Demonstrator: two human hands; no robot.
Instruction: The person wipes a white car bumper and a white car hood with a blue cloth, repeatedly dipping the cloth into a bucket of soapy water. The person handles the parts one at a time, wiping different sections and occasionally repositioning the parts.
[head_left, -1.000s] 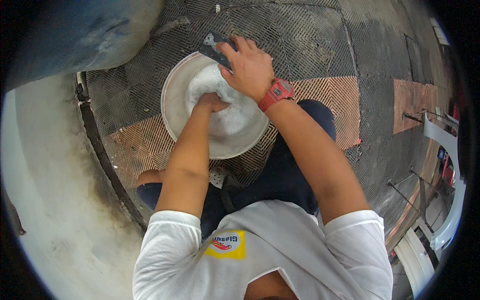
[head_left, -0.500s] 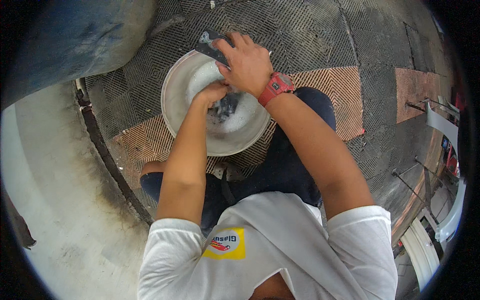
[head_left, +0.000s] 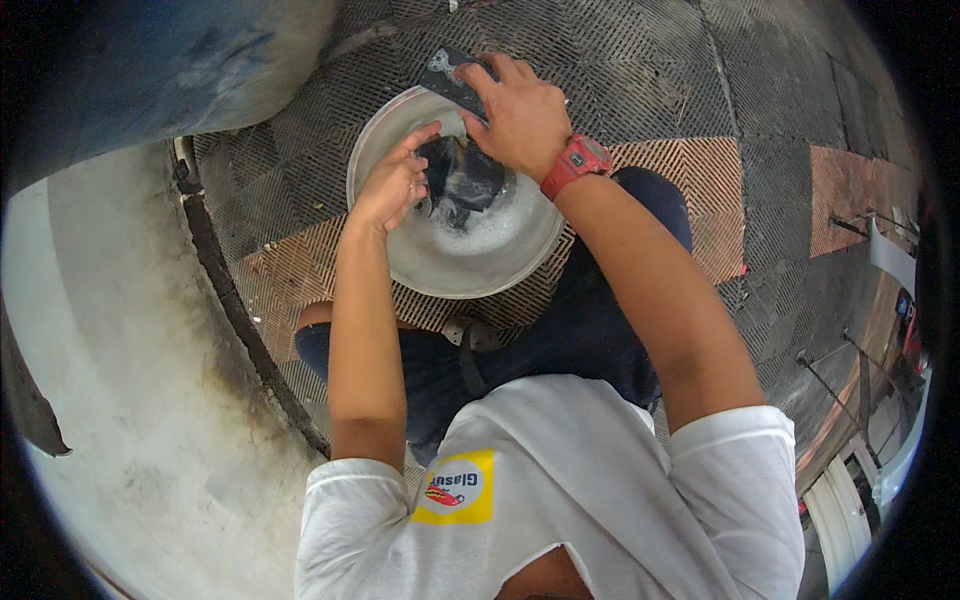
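Note:
A round pale basin [head_left: 372,140] with soapy water stands on the floor in front of me. Wet dark pieces [head_left: 465,182], perhaps cloth or sandpaper sheets, lie in the suds; I cannot tell which. My left hand [head_left: 398,183] is over the basin's left side, index finger stretched out and the other fingers loosely bent, with nothing visible in it. Above the far right rim, my right hand [head_left: 520,110] grips a flat dark rectangular block [head_left: 452,80] by its right end. Foam clings to the block's far left end. A red watch [head_left: 578,165] is on my right wrist.
A large blue-grey curved panel [head_left: 190,80] hangs at the upper left. Below it a pale stained panel [head_left: 150,330] curves along my left side. Black and tan grid tiles [head_left: 690,190] cover the floor. Pale panels on stands [head_left: 845,515] are at the far right.
My left hand has lifted from the suds and moved left, its index finger straightening. More of the dark pieces shows. The right hand still holds the block. The whole view has shifted slightly.

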